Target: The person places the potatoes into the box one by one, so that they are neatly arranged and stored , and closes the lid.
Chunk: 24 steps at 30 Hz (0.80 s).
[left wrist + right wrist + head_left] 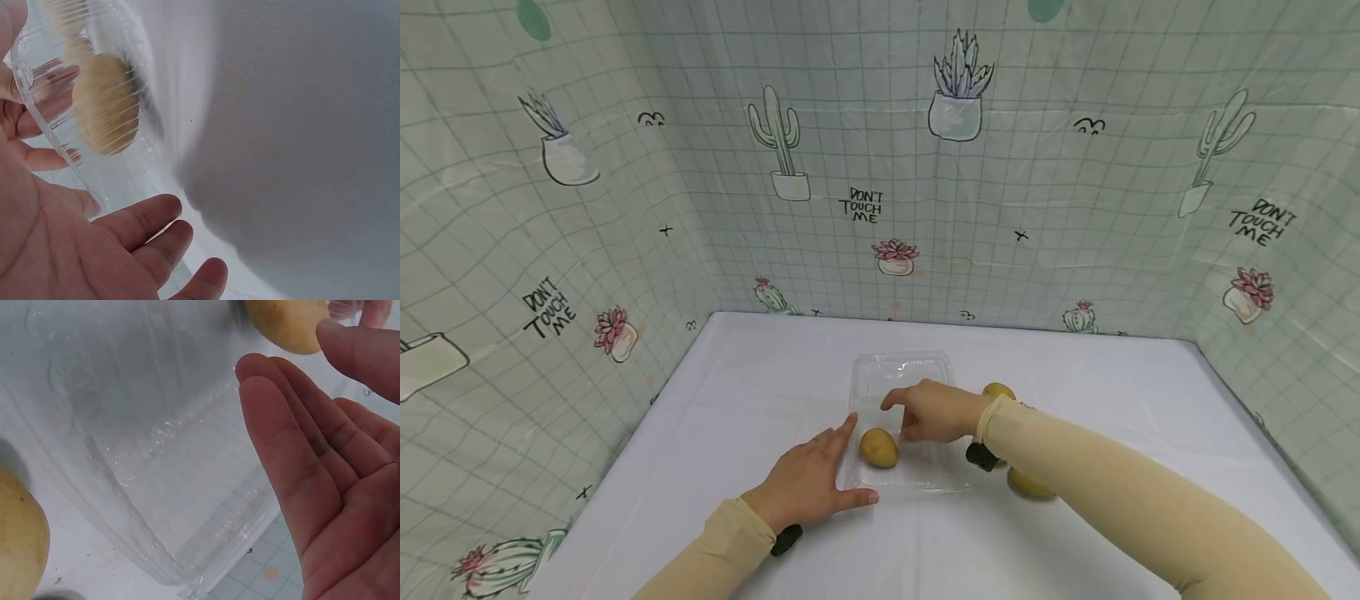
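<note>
A transparent plastic box (925, 477) lies on the white table with its lid (898, 367) folded back at the far side. One potato (878, 448) sits inside at the left, seen through the ribbed wall in the left wrist view. My left hand (808, 479) spreads along the box's left side, thumb at the near corner and index finger by the left rim. Over the box is my right hand (943, 410), just right of the potato. Its fingers (275, 425) are extended and apart from the thumb in the right wrist view, with nothing between them.
Right of the box, a potato (998, 390) lies beyond my right wrist and another potato (1032, 483) lies nearer, partly under the forearm. A patterned curtain (895, 167) encloses the table at the back and sides. Dark wrist cameras (981, 456) hang beneath both wrists.
</note>
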Available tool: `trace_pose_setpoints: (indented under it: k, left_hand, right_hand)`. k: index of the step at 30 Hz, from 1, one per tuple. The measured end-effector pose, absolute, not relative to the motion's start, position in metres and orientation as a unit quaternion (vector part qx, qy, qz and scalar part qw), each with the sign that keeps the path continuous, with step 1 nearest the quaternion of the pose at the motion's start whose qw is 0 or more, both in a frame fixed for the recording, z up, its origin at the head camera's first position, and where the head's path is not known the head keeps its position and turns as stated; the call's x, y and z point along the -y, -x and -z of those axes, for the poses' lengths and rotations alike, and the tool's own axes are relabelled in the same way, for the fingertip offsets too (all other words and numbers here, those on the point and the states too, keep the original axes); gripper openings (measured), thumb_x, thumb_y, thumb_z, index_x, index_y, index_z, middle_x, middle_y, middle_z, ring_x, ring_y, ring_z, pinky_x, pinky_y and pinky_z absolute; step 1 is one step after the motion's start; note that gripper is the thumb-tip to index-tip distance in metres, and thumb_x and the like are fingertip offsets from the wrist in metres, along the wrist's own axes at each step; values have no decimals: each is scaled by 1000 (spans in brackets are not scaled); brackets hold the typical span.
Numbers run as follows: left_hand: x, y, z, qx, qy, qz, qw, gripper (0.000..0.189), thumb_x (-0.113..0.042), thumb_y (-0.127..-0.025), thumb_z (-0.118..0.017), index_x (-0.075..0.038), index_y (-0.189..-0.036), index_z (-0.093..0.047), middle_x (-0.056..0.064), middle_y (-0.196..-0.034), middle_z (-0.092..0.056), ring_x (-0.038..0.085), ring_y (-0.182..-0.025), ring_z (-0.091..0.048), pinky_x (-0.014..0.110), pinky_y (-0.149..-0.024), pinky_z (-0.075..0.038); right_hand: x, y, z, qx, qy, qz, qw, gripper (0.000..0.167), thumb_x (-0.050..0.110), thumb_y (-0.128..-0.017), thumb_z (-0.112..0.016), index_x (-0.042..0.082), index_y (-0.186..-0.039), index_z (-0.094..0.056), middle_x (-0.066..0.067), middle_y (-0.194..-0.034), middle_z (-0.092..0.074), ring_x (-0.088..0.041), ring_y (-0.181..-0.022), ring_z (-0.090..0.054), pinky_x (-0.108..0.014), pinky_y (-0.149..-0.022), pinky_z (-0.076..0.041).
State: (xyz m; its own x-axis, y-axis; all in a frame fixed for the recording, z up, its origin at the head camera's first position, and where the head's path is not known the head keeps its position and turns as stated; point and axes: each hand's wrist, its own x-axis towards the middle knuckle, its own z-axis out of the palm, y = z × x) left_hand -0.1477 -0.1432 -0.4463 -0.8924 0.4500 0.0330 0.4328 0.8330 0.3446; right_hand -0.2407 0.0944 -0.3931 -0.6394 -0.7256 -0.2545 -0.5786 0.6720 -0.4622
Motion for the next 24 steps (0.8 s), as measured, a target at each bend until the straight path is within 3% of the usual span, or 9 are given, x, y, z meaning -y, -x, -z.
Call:
trace_pose_setpoints:
  k: [11,19,24]
  left_hand:
    - [145,148,447,-956,-233,-179,25,110,-76,-82,-60,-5,-158,-25,26,-139,-54,40,-128,-52,53,-95,-48]
    - [144,147,445,-954,-238,-181,25,109,-76,-82,-59,-5,-158,-24,25,-140,-52,40,-129,-51,54,-97,-47]
    - [144,148,446,-953,-240,-182,24,109,-75,-83,-60,-5,-158,-25,26,-141,-52,41,-128,-51,53,-97,-47]
  right_hand:
    - [-93,242,393,-881,375,187,219,42,12,-92,-73,10,-132,-59,11,-83,-68,-4,-76,-64,-27,-74,-53]
    - [-84,234,403,-870,417,136,224,60,14,-85,-81,20,-139,-54,13,-78,-65,-2,-74,-61,-24,-76,-51]
    - [-79,233,407,-872,430,115,202,60,16,-84,-83,16,-137,-55,13,-76,-61,-3,-72,-59,-24,-76,-50]
